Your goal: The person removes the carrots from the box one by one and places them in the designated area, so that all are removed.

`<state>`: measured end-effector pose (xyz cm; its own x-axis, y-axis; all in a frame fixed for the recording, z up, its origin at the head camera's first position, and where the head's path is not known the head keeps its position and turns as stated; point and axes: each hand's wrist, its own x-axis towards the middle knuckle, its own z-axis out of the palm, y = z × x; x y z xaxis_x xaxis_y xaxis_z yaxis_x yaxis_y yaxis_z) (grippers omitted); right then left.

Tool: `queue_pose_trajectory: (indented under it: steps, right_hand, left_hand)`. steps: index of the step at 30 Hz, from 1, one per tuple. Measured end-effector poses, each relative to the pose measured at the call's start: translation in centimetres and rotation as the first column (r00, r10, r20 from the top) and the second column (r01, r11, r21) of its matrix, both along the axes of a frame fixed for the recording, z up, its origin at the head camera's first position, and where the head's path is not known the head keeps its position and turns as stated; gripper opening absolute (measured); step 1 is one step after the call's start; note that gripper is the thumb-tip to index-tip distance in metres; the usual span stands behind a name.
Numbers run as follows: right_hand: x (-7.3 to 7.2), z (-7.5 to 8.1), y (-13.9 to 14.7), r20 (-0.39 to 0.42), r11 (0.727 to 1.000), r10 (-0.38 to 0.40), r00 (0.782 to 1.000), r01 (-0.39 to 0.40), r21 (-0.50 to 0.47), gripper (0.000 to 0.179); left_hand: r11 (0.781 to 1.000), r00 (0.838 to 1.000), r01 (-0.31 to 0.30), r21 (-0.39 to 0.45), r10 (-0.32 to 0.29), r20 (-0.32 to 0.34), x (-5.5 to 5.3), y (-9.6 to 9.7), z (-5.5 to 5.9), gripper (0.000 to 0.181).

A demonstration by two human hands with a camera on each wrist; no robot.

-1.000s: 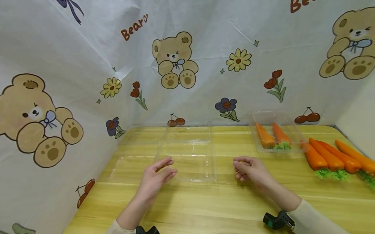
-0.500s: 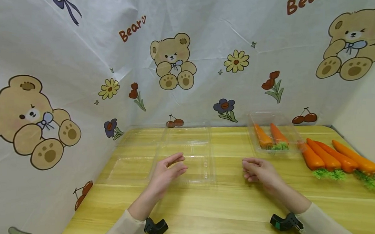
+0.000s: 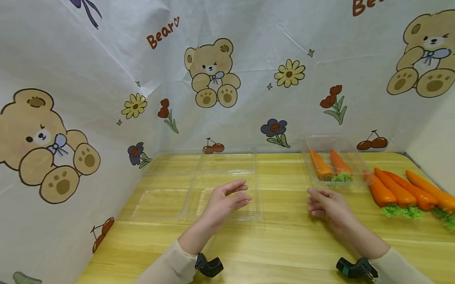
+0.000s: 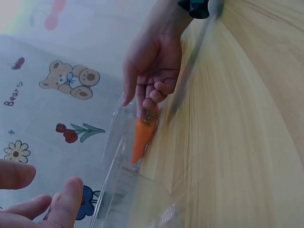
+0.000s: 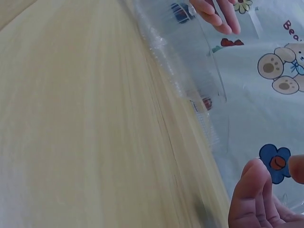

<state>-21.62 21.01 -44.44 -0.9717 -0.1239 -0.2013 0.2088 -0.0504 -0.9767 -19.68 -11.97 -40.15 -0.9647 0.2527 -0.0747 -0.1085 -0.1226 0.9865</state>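
Note:
In the head view my left hand (image 3: 224,203) hovers over the near right part of the clear plastic boxes (image 3: 207,173), thumb and fingers apart and holding nothing. My right hand (image 3: 331,209) hangs above the wooden table, its fingers loosely bent with nothing in them. Just beyond it stands another clear plastic box (image 3: 312,178), in which two orange carrots (image 3: 320,165) with green tops lie. Across in the left wrist view, the right hand (image 4: 154,66) overlaps a carrot (image 4: 142,137) from that camera's angle; contact cannot be told.
To the right of the filled box lies a row of several carrots (image 3: 417,192), tips pointing to the back. A cloth (image 3: 247,17) printed with bears and flowers hangs behind and left of the table (image 3: 276,252). A pale wall (image 3: 442,137) borders the right side.
Both hands have moved to the right, the left hand further, from over the middle of the clear boxes to their right part. The carrots and boxes stay where they were.

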Motion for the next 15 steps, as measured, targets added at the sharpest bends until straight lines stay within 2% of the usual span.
queue_pose_trajectory:
  steps: [5, 11, 15]
  right_hand:
    - [0.0, 0.0, 1.0, 0.009, 0.996, -0.01, 1.0, 0.011, -0.09, 0.014]
    - [-0.4, -0.1, 2.1, 0.042, 0.985, -0.03, 0.999, 0.037, -0.167, 0.024]
    - [-0.6, -0.1, 2.7, 0.068, 0.979, -0.043, 0.997, 0.056, -0.196, 0.022]
  left_hand:
    - [1.0, 1.0, 0.024, 0.006, -0.024, 0.011, -0.6, 2.1, -0.1, 0.049]
    - [0.999, 0.999, 0.05, 0.016, -0.05, 0.002, -0.9, 3.8, -0.1, 0.047]
    - [0.999, 0.999, 0.05, 0.02, -0.05, -0.014, -1.3, 4.6, 0.1, 0.045]
